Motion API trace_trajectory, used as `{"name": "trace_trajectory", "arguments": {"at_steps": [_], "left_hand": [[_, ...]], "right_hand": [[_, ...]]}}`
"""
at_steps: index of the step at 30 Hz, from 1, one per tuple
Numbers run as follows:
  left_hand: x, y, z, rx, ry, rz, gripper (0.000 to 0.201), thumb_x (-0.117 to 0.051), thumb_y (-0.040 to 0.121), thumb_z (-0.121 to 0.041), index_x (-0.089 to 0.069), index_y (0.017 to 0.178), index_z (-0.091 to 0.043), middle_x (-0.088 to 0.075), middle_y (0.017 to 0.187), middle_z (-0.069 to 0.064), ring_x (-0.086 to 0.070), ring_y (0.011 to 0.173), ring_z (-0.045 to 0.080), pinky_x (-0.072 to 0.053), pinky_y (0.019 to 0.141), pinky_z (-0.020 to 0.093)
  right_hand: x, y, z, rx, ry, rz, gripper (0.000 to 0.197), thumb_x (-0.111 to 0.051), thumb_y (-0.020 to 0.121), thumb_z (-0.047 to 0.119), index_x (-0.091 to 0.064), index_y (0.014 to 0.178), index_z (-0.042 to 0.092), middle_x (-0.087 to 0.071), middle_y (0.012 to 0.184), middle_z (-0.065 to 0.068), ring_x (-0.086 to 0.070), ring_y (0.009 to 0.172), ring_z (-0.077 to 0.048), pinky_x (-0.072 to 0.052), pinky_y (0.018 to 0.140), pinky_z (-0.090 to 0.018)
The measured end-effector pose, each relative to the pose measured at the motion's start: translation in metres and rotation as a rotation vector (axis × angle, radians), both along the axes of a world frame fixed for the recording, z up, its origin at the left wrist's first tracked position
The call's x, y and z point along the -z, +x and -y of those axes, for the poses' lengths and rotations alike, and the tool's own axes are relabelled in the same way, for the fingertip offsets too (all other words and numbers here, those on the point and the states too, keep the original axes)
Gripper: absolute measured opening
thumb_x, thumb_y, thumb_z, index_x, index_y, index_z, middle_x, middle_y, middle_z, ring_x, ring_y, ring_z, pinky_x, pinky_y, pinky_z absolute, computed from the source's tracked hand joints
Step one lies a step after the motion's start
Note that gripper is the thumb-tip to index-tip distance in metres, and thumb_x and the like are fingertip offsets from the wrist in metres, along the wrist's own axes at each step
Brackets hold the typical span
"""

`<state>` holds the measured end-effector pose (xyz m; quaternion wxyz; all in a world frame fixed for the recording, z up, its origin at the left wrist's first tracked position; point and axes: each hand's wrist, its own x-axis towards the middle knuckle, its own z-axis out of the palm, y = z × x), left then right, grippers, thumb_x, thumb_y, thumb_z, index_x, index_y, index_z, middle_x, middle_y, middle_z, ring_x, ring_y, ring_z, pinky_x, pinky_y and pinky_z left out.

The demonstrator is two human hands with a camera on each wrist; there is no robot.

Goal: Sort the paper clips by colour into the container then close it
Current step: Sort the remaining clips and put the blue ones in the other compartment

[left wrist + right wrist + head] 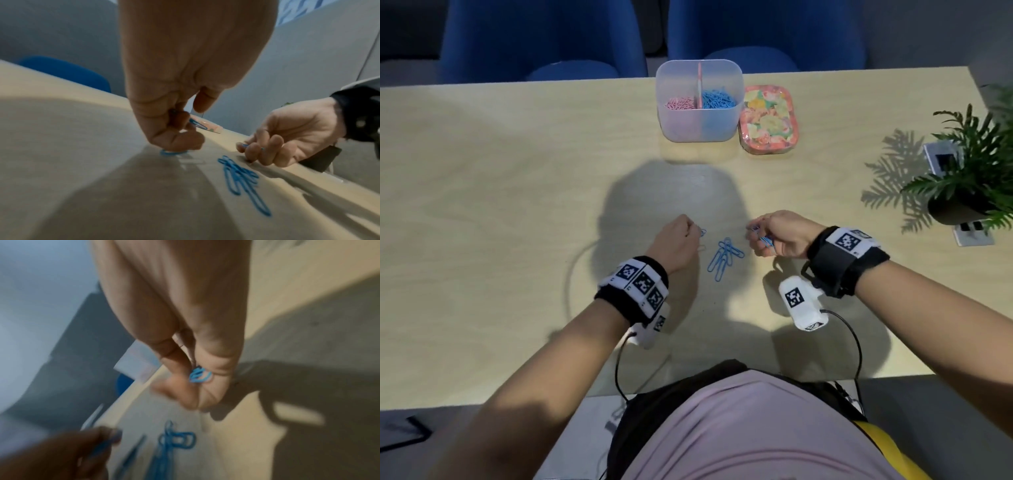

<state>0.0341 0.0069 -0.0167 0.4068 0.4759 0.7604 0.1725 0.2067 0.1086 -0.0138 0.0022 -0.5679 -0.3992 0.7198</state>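
Several blue paper clips [724,255] lie loose on the table between my hands; the same pile [240,177] shows in the left wrist view. My left hand [681,240] has its fingers curled round blue clips [196,124], and a fingertip presses another blue clip [171,153] on the table. My right hand [774,236] holds a bunch of blue clips [198,374] in curled fingers. The clear container [700,126] stands at the back, with pink clips [679,102] left of its divider and blue clips [717,99] right of it. Its floral lid [768,120] lies beside it on the right.
A potted plant [969,168] stands at the table's right edge, next to a power socket [974,233]. Blue chairs [544,37] stand behind the table. Cables run from both wrist cameras down to my lap.
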Motion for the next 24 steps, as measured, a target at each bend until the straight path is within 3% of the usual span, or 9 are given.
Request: {"name": "trace_trajectory", "arguments": {"at_steps": [1,3,6,8,10,12,15,20,24], "left_hand": [[0.001,0.005,-0.001,-0.005,-0.024,-0.023,0.036,-0.039,0.096,-0.038,-0.048,0.103,-0.004,-0.054,0.099,0.013,-0.054,0.09,0.029,-0.038,0.076,0.033],[0.006,0.01,-0.001,0.044,-0.051,-0.135,0.06,-0.052,0.084,-0.058,-0.046,0.108,-0.003,-0.049,0.104,0.009,-0.048,0.093,0.025,-0.04,0.085,0.036],[0.013,0.012,0.002,0.227,-0.03,-0.384,0.091,-0.065,0.06,-0.072,-0.04,0.114,-0.003,-0.044,0.111,0.009,-0.045,0.103,0.025,-0.043,0.093,0.037],[0.017,0.013,0.003,0.277,-0.026,-0.443,0.092,-0.07,0.057,-0.068,-0.037,0.115,-0.005,-0.042,0.113,0.01,-0.043,0.106,0.026,-0.043,0.091,0.037],[0.02,0.014,0.0,0.261,0.006,-0.443,0.078,-0.068,0.069,-0.058,-0.038,0.116,-0.004,-0.044,0.116,0.012,-0.044,0.109,0.027,-0.043,0.089,0.038],[0.021,0.011,-0.007,0.267,0.028,-0.453,0.058,-0.06,0.083,-0.044,-0.04,0.117,-0.002,-0.047,0.119,0.015,-0.047,0.111,0.03,-0.042,0.091,0.038],[0.02,0.003,-0.017,0.334,0.008,-0.485,0.042,-0.05,0.092,-0.029,-0.041,0.119,0.002,-0.048,0.122,0.019,-0.047,0.114,0.032,-0.041,0.093,0.039],[0.024,-0.004,-0.019,0.434,0.052,-0.567,0.038,-0.046,0.094,-0.026,-0.045,0.12,0.001,-0.045,0.125,0.016,-0.044,0.117,0.031,-0.038,0.096,0.035],[0.025,-0.01,-0.021,0.434,0.096,-0.579,0.036,-0.05,0.092,-0.028,-0.05,0.116,-0.001,-0.047,0.122,0.015,-0.044,0.114,0.029,-0.038,0.093,0.034]], "right_hand": [[0.001,-0.003,0.001,-0.095,0.09,0.061,0.023,-0.032,0.092,0.002,-0.044,0.075,0.01,-0.036,0.062,-0.006,-0.032,0.036,-0.012,-0.025,0.036,-0.014],[0.006,-0.005,0.009,-0.368,0.372,0.239,0.028,-0.052,0.09,0.028,-0.052,0.07,0.009,-0.045,0.059,-0.006,-0.038,0.043,-0.017,-0.03,0.044,-0.024],[0.006,-0.008,0.029,-0.638,0.69,0.509,0.044,-0.07,0.07,0.055,-0.053,0.079,0.015,-0.055,0.073,-0.002,-0.052,0.068,-0.022,-0.037,0.062,-0.03],[0.004,-0.013,0.037,-0.66,0.768,0.63,0.045,-0.074,0.07,0.048,-0.054,0.092,0.014,-0.054,0.085,-0.001,-0.054,0.082,-0.025,-0.038,0.068,-0.03],[0.002,-0.019,0.036,-0.637,0.785,0.659,0.035,-0.072,0.076,0.034,-0.059,0.097,0.01,-0.059,0.093,-0.004,-0.059,0.089,-0.028,-0.042,0.071,-0.031],[0.001,-0.026,0.03,-0.636,0.779,0.665,0.022,-0.066,0.079,0.022,-0.062,0.095,0.008,-0.065,0.097,-0.01,-0.062,0.089,-0.031,-0.045,0.07,-0.031],[-0.004,-0.031,0.027,-0.662,0.721,0.633,0.017,-0.061,0.079,0.018,-0.063,0.092,0.007,-0.065,0.091,-0.012,-0.062,0.083,-0.031,-0.044,0.068,-0.03],[-0.003,-0.031,0.031,-0.658,0.764,0.58,0.005,-0.061,0.078,0.014,-0.062,0.082,0.012,-0.064,0.088,-0.009,-0.06,0.081,-0.03,-0.041,0.066,-0.029],[0.002,-0.026,0.034,-0.617,0.828,0.522,0.008,-0.058,0.078,0.008,-0.062,0.084,0.011,-0.06,0.087,-0.007,-0.054,0.078,-0.026,-0.039,0.067,-0.028]]}}
